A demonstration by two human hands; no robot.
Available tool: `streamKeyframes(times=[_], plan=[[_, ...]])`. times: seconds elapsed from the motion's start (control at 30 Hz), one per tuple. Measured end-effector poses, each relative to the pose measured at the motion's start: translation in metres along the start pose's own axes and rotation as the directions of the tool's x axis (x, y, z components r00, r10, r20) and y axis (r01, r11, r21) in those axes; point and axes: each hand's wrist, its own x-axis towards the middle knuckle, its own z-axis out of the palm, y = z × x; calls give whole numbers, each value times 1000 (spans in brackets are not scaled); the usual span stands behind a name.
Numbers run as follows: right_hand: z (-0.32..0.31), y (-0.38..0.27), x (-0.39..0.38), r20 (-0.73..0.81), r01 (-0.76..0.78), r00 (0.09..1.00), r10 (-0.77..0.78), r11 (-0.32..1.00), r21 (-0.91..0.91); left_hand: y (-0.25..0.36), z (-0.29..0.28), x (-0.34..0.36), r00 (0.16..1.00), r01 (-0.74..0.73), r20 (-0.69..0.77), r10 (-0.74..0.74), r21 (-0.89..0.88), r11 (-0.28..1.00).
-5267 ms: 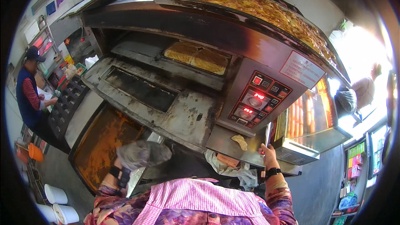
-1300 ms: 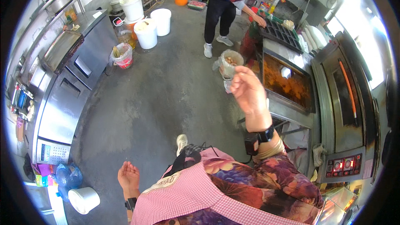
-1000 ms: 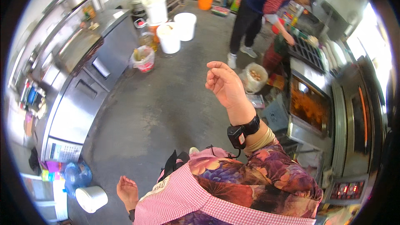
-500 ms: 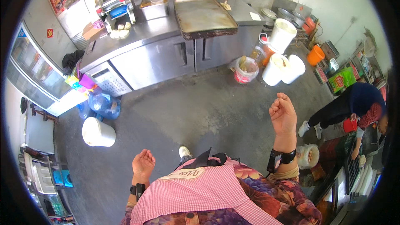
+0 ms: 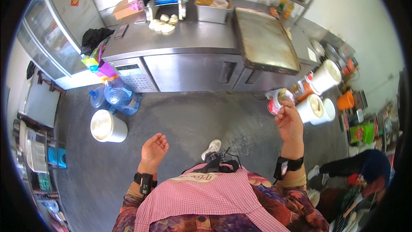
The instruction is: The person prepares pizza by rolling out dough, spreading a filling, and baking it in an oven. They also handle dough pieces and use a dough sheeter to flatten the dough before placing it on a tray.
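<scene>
Ahead, steel counter; broad tray on its right part; white bucket left of left hand; lined tub partly behind right hand; right hand empty, loosely curled; left hand empty, relaxed, wider.

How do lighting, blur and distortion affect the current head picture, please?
In the head view, the counter bows with fisheye distortion and the corners fall black; in the same head view, pale glare lies on the cabinet door, and the white bucket beside the right hand looks slightly smeared.

The right hand partly hides a bucket.
</scene>
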Motion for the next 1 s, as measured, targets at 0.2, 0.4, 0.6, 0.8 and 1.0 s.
streamKeyframes(times=[0.2, 0.4, 0.6, 0.8, 1.0], plan=[[48, 21, 135, 107, -15, 994, 13, 1000, 24, 47, 40, 76, 997, -79, -6, 79, 0, 997], [140, 33, 267, 228, -131, 965, 126, 991, 4, 125, 71, 119, 966, -221, -152, 209, -70, 973], [232, 91, 364, 321, -211, 920, 225, 974, -78, 197, 54, 162, 941, -284, -222, 254, -112, 952], [327, 168, 458, 291, -210, 907, 303, 927, -309, 294, 37, 234, 944, -246, -257, 208, -126, 961], [417, 249, 538, 282, -199, 885, 370, 849, -489, 411, 62, 318, 964, -232, -147, 222, -55, 971]])
